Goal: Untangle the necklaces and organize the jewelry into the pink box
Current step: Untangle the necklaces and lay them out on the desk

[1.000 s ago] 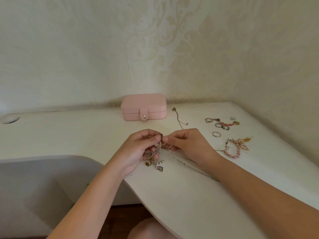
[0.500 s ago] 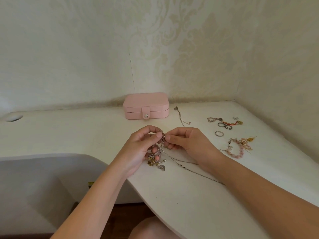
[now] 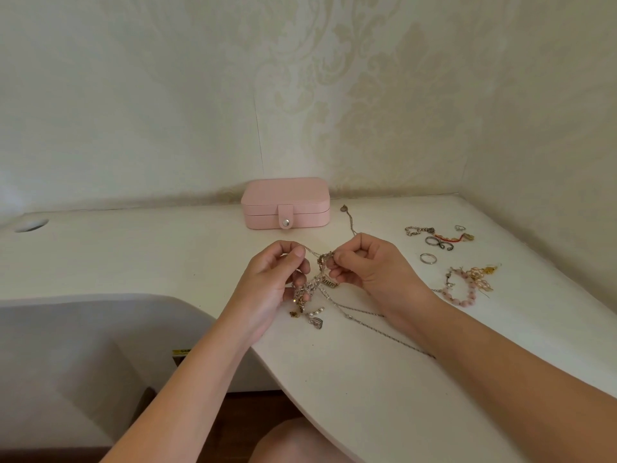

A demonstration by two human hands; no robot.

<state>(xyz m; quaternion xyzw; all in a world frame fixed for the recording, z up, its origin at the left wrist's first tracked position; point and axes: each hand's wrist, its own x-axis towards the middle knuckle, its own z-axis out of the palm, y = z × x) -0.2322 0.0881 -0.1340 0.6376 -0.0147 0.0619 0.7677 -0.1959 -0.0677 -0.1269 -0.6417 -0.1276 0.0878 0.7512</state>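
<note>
Centre frame, a left hand (image 3: 277,279) and a right hand (image 3: 370,265) each pinch a tangled clump of thin silver and gold necklace chains (image 3: 315,284) between thumb and fingertips, its pendants trailing onto a white tabletop (image 3: 133,255) — which strand each grips is hard to tell. A closed pink rectangular jewelry box (image 3: 285,202) sits behind them by the wall (image 3: 200,95); a pink bead bracelet (image 3: 462,294) lies at right.

Tangled necklaces (image 3: 315,285) between both pinching hands
</note>
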